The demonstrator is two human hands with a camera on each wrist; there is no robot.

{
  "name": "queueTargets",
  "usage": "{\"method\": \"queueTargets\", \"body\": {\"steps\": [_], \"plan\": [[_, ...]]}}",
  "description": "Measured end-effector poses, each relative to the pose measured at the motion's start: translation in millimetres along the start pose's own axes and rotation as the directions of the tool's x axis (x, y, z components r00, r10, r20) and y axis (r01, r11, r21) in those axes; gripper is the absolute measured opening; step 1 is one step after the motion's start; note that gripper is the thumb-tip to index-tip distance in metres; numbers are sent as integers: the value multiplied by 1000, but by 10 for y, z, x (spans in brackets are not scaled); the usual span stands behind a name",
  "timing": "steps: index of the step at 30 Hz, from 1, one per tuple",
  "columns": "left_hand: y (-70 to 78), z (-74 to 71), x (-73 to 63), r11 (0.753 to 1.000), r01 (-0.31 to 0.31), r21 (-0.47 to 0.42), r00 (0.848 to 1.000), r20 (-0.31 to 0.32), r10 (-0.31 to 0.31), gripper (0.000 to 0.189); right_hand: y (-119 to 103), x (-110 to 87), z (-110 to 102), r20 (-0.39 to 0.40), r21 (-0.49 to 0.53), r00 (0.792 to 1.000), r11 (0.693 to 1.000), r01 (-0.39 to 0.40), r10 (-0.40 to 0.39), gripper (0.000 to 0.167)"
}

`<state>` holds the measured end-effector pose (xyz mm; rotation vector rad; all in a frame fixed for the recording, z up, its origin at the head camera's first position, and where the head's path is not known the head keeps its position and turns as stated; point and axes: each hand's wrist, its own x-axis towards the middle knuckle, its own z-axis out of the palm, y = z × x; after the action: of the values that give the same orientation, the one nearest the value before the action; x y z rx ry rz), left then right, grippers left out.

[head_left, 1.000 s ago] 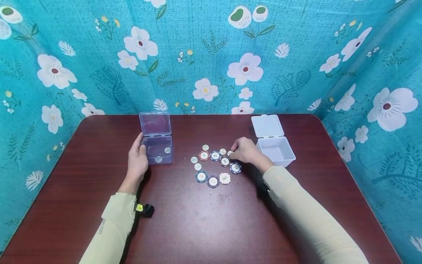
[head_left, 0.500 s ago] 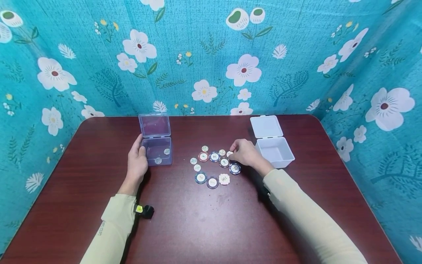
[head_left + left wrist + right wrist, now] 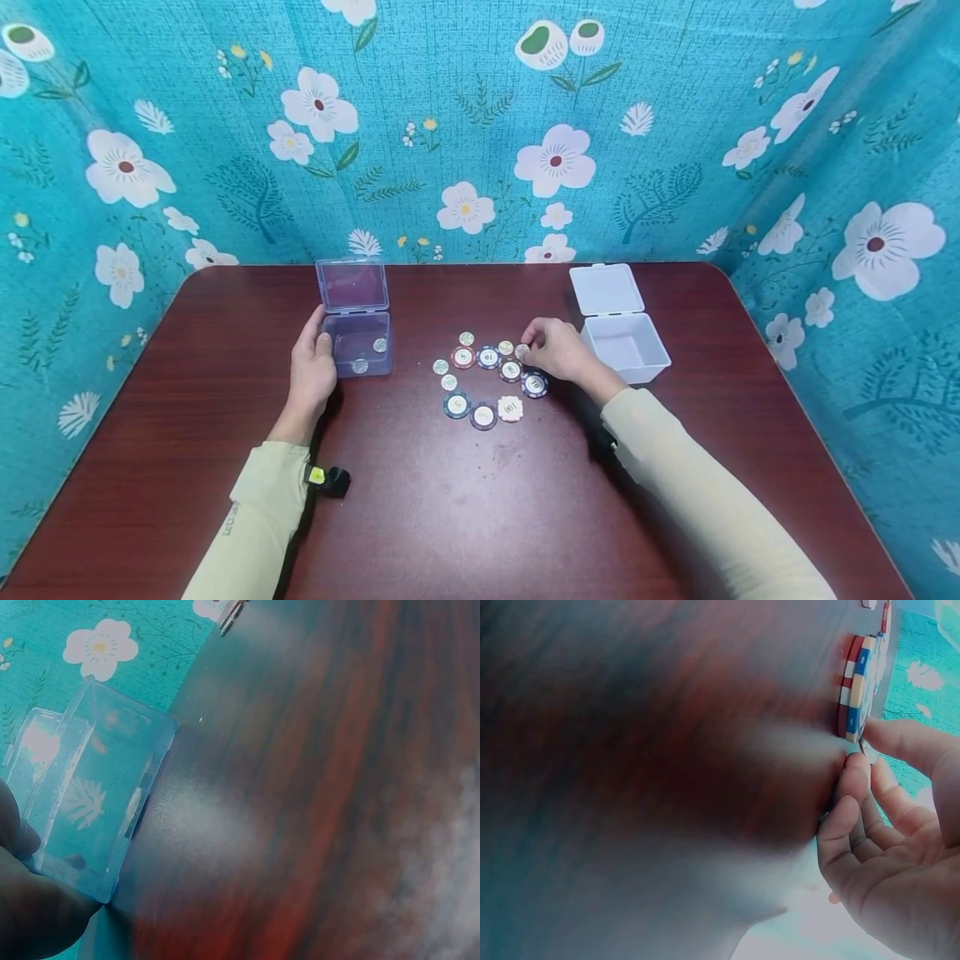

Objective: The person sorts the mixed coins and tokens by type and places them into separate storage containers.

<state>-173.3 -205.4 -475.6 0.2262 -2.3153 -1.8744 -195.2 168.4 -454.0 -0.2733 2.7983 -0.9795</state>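
Note:
My left hand (image 3: 312,372) grips the left side of a clear plastic box (image 3: 378,365), its lid tipped back; the same box (image 3: 90,802) shows beside the thumb in the left wrist view. Two silvery coins (image 3: 360,366) lie inside. At the table's middle, my right hand (image 3: 558,348) pinches a small silvery coin (image 3: 522,352) by its edge, low at the tabletop. In the right wrist view, fingertips of the right hand (image 3: 892,825) meet at the coin (image 3: 868,751), right beside the upright-looking edges of poker chips (image 3: 857,690).
Several poker chips lie in a rough ring, among them a red one (image 3: 463,357) and a pale scalloped one (image 3: 511,408). More silvery coins (image 3: 440,367) lie around its outside. An open white box (image 3: 645,367) stands right of my right hand. A floral curtain (image 3: 465,125) hangs behind the table.

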Motion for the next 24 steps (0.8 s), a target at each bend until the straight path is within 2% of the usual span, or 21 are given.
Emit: {"method": "queueTargets", "body": {"steps": [7, 15, 24], "plan": [[2, -4, -2, 1000, 4, 6, 1000, 0, -4, 52, 14, -7, -1, -9, 7, 1000, 1000, 20, -20, 12], [13, -5, -3, 1000, 3, 18, 1000, -2, -3, 52, 22, -14, -4, -18, 31, 1000, 1000, 2, -1, 10], [32, 5, -20, 1000, 4, 18, 1000, 5, -4, 53, -36, -56, 4, -17, 115, 1000, 993, 15, -13, 9]]}}
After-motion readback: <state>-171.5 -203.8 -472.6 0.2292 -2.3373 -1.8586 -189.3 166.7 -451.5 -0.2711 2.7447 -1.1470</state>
